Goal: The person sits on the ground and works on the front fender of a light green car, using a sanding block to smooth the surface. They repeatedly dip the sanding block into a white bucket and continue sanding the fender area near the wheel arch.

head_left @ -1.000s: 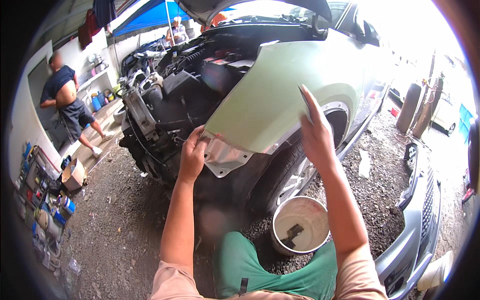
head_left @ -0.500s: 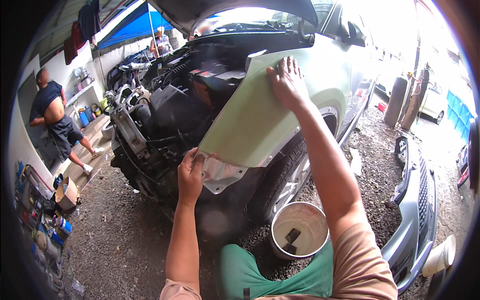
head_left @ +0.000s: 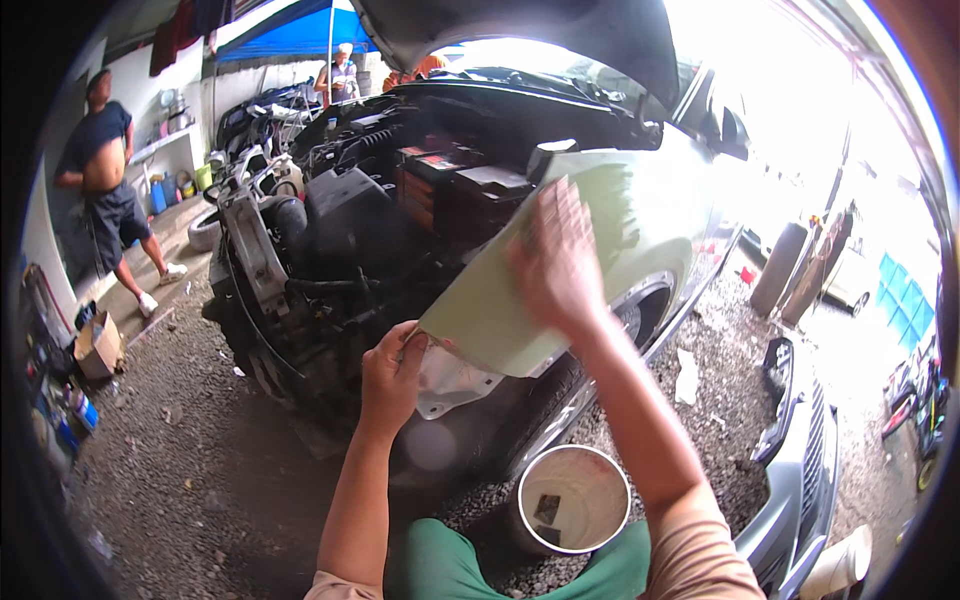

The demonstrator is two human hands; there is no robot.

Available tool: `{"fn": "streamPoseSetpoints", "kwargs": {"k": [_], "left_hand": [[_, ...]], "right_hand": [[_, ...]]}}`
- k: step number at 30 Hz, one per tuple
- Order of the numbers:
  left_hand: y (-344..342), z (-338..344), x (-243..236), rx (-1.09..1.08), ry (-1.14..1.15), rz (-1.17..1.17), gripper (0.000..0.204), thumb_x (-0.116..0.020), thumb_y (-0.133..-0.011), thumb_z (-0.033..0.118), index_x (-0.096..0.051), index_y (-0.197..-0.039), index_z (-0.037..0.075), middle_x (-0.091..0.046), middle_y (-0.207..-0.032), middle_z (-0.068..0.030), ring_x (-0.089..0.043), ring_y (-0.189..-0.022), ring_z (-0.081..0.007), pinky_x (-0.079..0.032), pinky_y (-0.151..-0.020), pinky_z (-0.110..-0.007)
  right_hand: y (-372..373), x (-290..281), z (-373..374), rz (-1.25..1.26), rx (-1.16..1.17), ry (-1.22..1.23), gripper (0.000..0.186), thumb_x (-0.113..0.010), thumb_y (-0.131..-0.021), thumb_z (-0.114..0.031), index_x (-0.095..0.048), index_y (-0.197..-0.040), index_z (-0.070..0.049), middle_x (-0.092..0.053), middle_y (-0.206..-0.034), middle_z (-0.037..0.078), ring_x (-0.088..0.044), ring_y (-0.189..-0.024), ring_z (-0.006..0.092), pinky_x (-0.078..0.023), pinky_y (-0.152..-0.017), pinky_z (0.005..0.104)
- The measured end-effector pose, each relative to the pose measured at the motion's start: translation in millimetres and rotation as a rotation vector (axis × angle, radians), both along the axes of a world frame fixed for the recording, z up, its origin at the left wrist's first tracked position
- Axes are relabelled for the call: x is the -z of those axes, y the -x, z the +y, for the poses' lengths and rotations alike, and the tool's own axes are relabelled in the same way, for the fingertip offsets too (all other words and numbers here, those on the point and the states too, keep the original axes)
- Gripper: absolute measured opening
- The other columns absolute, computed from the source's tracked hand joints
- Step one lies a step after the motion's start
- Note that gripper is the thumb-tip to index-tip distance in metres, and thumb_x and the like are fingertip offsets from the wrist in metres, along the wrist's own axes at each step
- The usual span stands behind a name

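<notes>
White bucket (head_left: 573, 497) near, on gravel; grey bumper (head_left: 800, 500) right; a person (head_left: 105, 190) stands far left by a cardboard box (head_left: 97, 345).

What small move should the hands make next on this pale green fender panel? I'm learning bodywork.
Probably keep the left hand gripping the lower front corner of the pale green fender panel while the blurred right hand, flat on its face, slides on. The panel's bare metal tab hangs loose by the wheel, so it looks unfastened.

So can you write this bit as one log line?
left hand: grips fender lower edge | right hand: flat on fender, blurred | bucket: on gravel below
</notes>
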State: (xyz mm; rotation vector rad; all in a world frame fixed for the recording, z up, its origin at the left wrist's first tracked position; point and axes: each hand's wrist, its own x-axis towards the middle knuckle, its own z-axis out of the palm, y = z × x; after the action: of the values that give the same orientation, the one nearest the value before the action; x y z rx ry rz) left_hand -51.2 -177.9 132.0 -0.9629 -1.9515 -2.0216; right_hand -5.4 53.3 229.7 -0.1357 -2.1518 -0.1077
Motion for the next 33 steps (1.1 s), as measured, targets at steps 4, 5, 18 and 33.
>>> {"fn": "streamPoseSetpoints", "kwargs": {"k": [4, 5, 18, 33], "left_hand": [[-5, 1, -7, 0.072, 0.006, -0.063, 0.023, -0.059, -0.100, 0.019, -0.067, -0.113, 0.002, -0.071, -0.081, -0.0085, -0.066, -0.069, -0.0106, -0.053, -0.063, -0.028], [-3, 4, -8, 0.090, 0.022, -0.065, 0.023, -0.058, -0.100, 0.019, -0.067, -0.113, 0.002, -0.072, -0.082, -0.0106, -0.069, -0.070, -0.0128, -0.053, -0.064, -0.029], [9, 6, 3, 0.102, -0.031, 0.095, 0.022, -0.055, -0.101, 0.017, -0.065, -0.116, 0.005, -0.072, -0.094, -0.0183, -0.072, -0.091, -0.0337, -0.056, -0.074, -0.037], [15, 9, 12, 0.212, -0.235, -0.023, 0.029, -0.065, -0.096, 0.020, -0.064, -0.119, 0.002, -0.070, -0.102, -0.0074, -0.063, -0.093, -0.0122, -0.051, -0.081, -0.028]], "right_hand": [[-41, 23, -48, -0.323, -0.229, -0.152, 0.082, -0.063, -0.088, -0.031, -0.025, -0.151, 0.005, -0.018, -0.160, 0.027, -0.014, -0.150, 0.0423, -0.013, -0.122, 0.0518], [-43, 16, -41, -0.278, -0.170, -0.127, 0.082, -0.063, -0.089, -0.032, -0.025, -0.152, 0.004, -0.018, -0.161, 0.026, -0.014, -0.150, 0.0416, -0.013, -0.122, 0.0517], [-30, 16, -19, -0.154, -0.093, -0.182, 0.081, -0.057, -0.091, -0.033, -0.020, -0.156, -0.002, -0.014, -0.163, 0.023, -0.012, -0.151, 0.0384, -0.011, -0.123, 0.0493], [-32, 18, -23, -0.138, -0.068, -0.070, 0.079, -0.057, -0.092, -0.039, -0.028, -0.152, 0.002, -0.015, -0.163, 0.021, -0.011, -0.152, 0.0337, -0.009, -0.124, 0.0449]]}}
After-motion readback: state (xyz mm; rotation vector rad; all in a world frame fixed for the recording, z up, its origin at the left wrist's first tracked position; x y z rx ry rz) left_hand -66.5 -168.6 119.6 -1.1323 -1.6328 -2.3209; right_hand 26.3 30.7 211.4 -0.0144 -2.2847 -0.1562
